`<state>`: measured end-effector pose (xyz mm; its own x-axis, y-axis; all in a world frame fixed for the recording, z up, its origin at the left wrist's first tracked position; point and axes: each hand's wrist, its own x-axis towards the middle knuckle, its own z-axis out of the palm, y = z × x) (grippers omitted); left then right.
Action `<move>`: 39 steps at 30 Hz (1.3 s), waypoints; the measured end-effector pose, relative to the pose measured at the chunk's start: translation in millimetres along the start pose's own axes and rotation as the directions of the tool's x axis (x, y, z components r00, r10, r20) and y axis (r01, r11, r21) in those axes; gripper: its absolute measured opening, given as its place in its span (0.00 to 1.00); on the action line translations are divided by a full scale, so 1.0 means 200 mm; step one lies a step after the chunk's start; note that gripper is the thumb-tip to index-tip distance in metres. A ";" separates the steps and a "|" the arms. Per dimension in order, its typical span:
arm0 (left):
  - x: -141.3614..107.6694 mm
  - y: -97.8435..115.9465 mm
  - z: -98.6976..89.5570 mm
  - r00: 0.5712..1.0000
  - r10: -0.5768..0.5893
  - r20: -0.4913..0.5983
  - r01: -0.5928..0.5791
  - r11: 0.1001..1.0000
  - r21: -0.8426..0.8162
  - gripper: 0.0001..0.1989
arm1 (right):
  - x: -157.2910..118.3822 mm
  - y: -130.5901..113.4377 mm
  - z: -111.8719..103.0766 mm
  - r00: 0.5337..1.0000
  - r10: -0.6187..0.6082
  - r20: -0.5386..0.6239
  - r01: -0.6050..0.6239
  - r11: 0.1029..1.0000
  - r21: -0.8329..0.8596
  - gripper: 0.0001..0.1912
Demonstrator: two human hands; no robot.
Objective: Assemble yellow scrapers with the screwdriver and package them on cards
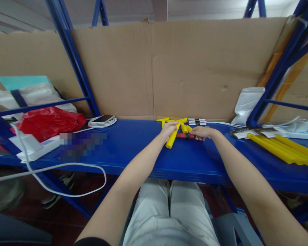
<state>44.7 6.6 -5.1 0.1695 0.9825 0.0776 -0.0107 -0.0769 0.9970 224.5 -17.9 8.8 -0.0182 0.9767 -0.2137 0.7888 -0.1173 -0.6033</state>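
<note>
Currently, a yellow T-shaped piece (171,140) is grasped by the left hand (168,129) over the blue shelf (133,147), its handle end pointed toward the body; whether the shelf is touched by it cannot be told. Just to the right of this piece, a red-and-black tool (184,136) is seen lying crosswise, its right end partly covered by the right hand (202,131). The fingers of that hand are curled there, but whether the tool is gripped or merely touched cannot be told. More yellow pieces (163,121) are placed behind and beside the T-shaped piece. Well to its left, a phone (104,119) is laid on a coiled white cable (92,123); well to its right, yellow tubes (272,150) are laid side by side.
</note>
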 end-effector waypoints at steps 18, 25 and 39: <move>0.01 -0.07 0.04 0.984 0.172 -0.037 -0.160 0.961 0.224 0.23 | -0.03 -0.02 -0.01 1.000 0.003 0.005 -0.002 0.994 -0.110 0.13; 0.08 -0.14 0.03 0.951 0.305 -0.039 -0.284 0.919 0.275 0.15 | 0.04 0.05 -0.05 0.979 0.008 -0.204 -0.005 1.000 0.014 0.10; 0.07 -0.13 0.04 0.938 0.346 -0.010 -0.305 0.840 0.449 0.18 | 0.40 0.22 -0.21 0.724 0.143 -0.675 -0.250 0.966 -0.063 0.25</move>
<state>54.7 20.8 -30.8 0.1453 0.8967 0.4181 0.3822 -0.4407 0.8122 282.7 63.4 -2.8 0.5140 0.8116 0.2776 0.8057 -0.3458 -0.4809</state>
